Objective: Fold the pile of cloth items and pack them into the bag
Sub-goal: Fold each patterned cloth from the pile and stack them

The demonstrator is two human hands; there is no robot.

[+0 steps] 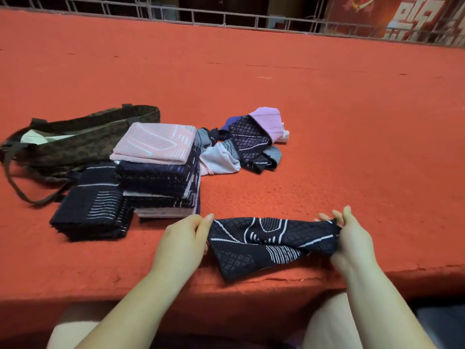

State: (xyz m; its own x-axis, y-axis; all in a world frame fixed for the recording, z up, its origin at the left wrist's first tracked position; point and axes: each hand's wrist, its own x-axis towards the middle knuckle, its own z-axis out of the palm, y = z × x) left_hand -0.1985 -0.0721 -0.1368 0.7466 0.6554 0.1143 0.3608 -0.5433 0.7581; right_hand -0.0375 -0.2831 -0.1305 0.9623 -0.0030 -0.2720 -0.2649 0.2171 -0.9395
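Holding a dark navy cloth [269,244] by its two ends, the person works at the lower centre of the frame, at the near edge of the red surface [327,122]. The left hand [182,241] pinches the cloth's left end between thumb and fingers. The right hand [352,238] grips the bunched right end, fingers curled round it. The cloth carries white lines and a diamond grid; its lower corner hangs toward the front edge of the surface, and the stretch between the hands is twisted and partly doubled over.

Left of centre stands a tall stack of folded cloths [161,172], topped by a pink piece with pale stripes, with dark and light layers beneath. A lower stack of dark folded cloths [93,212] lies just beside it, toward the lower left, touching its base. A loose pile of unfolded cloths [249,142], in lilac, white, grey and navy, sits at the centre, just right of the tall stack.

The bag [75,142], olive-brown with a dark pattern, lies on its side at the left of the frame, its mouth open with pale material showing inside; its strap [15,182] loops toward the lower left. A metal railing [226,17] runs along the top of the frame.
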